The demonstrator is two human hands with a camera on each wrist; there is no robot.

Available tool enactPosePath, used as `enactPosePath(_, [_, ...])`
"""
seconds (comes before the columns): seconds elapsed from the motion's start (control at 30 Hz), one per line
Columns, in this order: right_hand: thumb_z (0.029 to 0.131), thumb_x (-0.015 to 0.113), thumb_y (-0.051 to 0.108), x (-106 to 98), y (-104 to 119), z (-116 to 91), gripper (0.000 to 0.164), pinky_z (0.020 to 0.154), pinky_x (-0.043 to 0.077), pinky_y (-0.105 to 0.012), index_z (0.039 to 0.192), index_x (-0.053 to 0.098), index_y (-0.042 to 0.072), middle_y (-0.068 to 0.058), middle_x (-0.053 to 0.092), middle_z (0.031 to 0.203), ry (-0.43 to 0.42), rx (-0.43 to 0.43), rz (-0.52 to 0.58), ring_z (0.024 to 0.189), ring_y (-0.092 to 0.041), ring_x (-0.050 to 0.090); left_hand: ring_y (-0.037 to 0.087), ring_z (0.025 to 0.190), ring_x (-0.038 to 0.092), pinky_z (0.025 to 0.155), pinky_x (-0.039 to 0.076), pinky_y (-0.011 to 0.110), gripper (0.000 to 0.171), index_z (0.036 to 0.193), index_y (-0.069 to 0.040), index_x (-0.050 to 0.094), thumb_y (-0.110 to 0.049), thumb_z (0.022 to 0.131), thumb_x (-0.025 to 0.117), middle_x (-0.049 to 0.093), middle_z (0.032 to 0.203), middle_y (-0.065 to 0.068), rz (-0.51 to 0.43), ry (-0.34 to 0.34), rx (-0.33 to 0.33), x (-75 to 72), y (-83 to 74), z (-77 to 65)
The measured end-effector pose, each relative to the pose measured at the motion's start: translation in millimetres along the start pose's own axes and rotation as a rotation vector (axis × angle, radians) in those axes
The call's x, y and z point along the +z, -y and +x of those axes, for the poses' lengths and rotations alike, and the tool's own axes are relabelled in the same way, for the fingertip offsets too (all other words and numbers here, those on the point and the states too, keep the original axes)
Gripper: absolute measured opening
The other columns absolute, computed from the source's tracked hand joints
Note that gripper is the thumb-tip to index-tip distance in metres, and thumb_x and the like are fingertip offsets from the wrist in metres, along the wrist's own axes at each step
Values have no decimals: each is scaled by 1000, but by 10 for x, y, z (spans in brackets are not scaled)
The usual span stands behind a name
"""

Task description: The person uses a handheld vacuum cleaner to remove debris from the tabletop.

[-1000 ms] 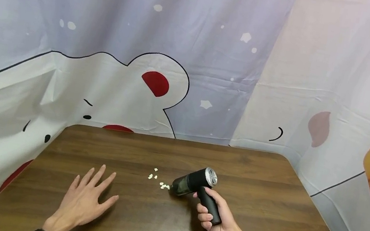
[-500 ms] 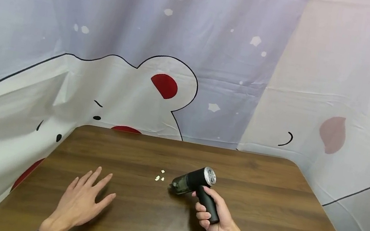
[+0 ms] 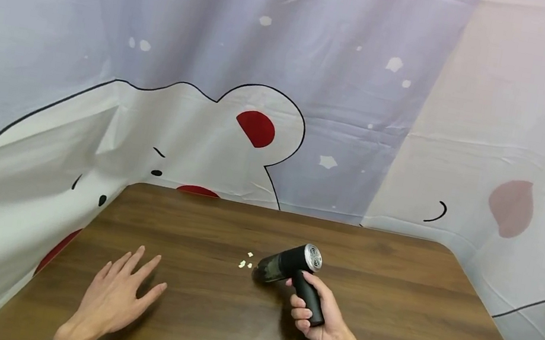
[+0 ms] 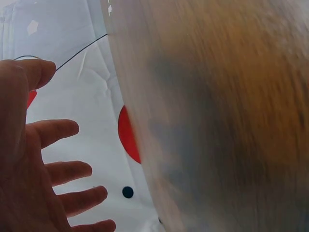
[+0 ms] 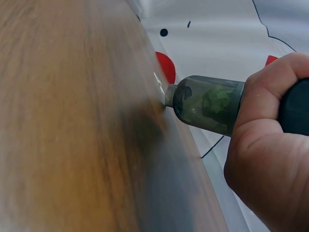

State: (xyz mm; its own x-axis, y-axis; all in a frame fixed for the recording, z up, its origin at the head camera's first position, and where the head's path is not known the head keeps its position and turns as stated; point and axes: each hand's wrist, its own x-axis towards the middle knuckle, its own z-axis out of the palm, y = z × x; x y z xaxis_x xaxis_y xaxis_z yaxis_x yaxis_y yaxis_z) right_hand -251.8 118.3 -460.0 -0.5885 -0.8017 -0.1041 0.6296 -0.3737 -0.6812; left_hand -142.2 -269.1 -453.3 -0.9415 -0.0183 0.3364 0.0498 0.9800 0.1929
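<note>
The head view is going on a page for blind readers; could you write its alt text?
A right hand grips a black handheld vacuum by its handle, its see-through front end slanting down beside a few small pale scraps on a wooden table. The left hand, spread wide, holds nothing. A cartoon-print cloth hangs behind.

Left hand (image 3: pixel 107 302): palm down, fingers straight and spread, thumb out. Right hand (image 3: pixel 325 323): fingers curled, gripping. Hands well apart, both angled forward and inward.
</note>
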Motion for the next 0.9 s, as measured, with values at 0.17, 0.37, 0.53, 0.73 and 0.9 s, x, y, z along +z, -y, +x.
enactPosePath(0.17, [101, 32, 43, 16, 25, 85, 36, 43, 37, -14, 113, 46, 12, 6, 40, 66, -10, -6, 4, 49, -1, 34, 46, 127, 38, 99, 26, 68, 64, 138, -14, 53, -58, 92, 51, 40, 143, 25, -1, -3, -12, -9, 40, -14])
enactPosePath(0.37, [101, 33, 43, 18, 31, 182, 36, 43, 36, -14, 113, 45, 11, 6, 41, 66, 4, -8, 11, 50, -2, 31, 46, 126, 38, 99, 27, 68, 63, 137, -13, 53, -57, 91, 53, 40, 143, 25, 1, -13, -22, -3, 89, -38])
enactPosePath(0.53, [101, 31, 43, 43, -11, 262, 36, 43, 36, -15, 114, 44, 12, 6, 40, 66, 35, 13, 15, 50, -2, 31, 47, 126, 38, 98, 27, 68, 62, 137, -13, 53, -55, 91, 55, 40, 143, 25, 1, -8, -39, -15, 138, -62])
enactPosePath(0.73, [101, 32, 43, 68, -9, 335, 36, 43, 35, -14, 115, 43, 12, 6, 40, 66, 42, -3, 6, 50, -2, 30, 48, 126, 38, 98, 26, 69, 62, 137, -11, 53, -54, 92, 53, 39, 143, 26, 2, -4, -57, -54, 191, -55])
enactPosePath(0.9, [102, 30, 43, 33, 13, 337, 36, 44, 34, -15, 112, 47, 12, 6, 40, 66, 39, -7, 5, 51, -3, 30, 48, 126, 38, 98, 26, 69, 61, 137, -11, 53, -52, 93, 53, 38, 143, 27, 6, 7, -83, -78, 242, -106])
